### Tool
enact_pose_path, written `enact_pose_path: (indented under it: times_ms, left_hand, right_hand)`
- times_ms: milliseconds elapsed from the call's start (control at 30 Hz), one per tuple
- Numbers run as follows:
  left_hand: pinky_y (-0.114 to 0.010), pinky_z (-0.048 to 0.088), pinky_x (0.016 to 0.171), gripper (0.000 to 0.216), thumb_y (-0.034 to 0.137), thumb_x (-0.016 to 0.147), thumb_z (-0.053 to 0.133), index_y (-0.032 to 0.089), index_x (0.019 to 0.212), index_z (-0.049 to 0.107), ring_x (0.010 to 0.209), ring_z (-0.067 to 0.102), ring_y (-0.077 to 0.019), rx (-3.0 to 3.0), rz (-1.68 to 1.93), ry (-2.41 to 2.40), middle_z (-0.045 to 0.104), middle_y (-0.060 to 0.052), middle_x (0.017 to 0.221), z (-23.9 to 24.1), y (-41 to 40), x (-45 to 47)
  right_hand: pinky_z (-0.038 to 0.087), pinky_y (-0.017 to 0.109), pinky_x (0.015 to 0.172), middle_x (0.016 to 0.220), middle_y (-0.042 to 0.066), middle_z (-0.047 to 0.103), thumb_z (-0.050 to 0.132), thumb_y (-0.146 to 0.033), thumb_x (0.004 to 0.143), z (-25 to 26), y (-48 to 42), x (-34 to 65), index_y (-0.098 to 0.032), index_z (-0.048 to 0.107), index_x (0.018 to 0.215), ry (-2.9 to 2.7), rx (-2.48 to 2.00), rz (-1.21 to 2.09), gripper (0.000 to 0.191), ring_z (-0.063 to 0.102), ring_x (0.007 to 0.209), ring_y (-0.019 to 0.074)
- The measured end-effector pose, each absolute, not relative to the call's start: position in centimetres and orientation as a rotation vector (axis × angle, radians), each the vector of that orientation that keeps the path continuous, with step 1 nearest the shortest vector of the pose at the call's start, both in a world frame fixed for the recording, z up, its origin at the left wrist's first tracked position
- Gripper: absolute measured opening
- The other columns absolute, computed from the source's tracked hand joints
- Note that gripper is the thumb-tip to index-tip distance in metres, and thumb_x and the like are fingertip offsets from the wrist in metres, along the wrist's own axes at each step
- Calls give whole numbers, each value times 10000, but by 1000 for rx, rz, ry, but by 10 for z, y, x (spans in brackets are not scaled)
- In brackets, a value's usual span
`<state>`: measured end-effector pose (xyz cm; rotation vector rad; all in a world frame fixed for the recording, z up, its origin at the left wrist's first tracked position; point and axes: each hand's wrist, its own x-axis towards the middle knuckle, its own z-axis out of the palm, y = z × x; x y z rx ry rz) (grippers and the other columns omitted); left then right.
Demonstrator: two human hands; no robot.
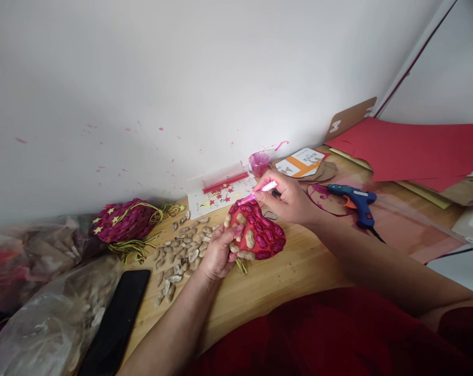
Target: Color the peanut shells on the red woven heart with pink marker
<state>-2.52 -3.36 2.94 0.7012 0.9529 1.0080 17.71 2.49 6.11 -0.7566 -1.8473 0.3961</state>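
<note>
My left hand (219, 251) grips the lower left edge of a red craft piece (265, 230) covered with peanut shells, the thumb lying over its front. Shells on its right and upper parts are painted glossy magenta; several at the left stay tan. Between the fingers of my right hand (287, 201) is a paintbrush (270, 186) with a pale handle, its pink end at the top edge of the piece. Loose peanut shells (193, 255) lie on the wooden table (299, 271) left of the piece. Behind the right hand stands a clear cup (258, 162) stained with magenta paint.
A blue glue gun (362, 206) rests at right, near red sheets (424, 151). At left are a finished-looking magenta piece with stars (122, 222), a black phone (116, 318) and a plastic bag (59, 318). Star cutouts (220, 196) lie on white paper by the paint-spotted wall.
</note>
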Motion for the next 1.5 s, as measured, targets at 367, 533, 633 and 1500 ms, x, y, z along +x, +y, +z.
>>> enact_pose_path:
  times_ms: [367,533,633,1500]
  left_hand:
    - [-144,135,292,462,388,600,923,190,727,525,282,295,-15,688,1003,924,492,96,458,27,-32,-28]
    - [-139,155,282,487,406,578,928,194,718,513,279,291,-17,707,1007,947,489,101,451,29,-33,-26]
    - [-138,159,275,511,428,561,933,195,695,498,278,283,-15,715,1005,954,486,99,442,30,-33,-25]
    - [-151,230,307,582,561,551,945,196,713,522,332,318,-28,791,1120,1005,504,94,472,14,-25,-23]
  right_hand:
    - [470,350,775,863,24,693,669,-253,966,60,25,176,-221,635,921,-1869,-729,375,65,616,796,187]
    - [467,351,771,861,26,694,667,-243,964,61,26,177,-219,635,919,-1861,-723,369,59,619,801,187]
    - [463,354,776,854,24,694,672,-233,959,61,26,177,-216,630,919,-1846,-767,365,61,617,795,187]
    - [511,320,769,932,34,743,637,-387,977,90,70,202,-237,636,980,-1539,-1125,241,151,688,828,201]
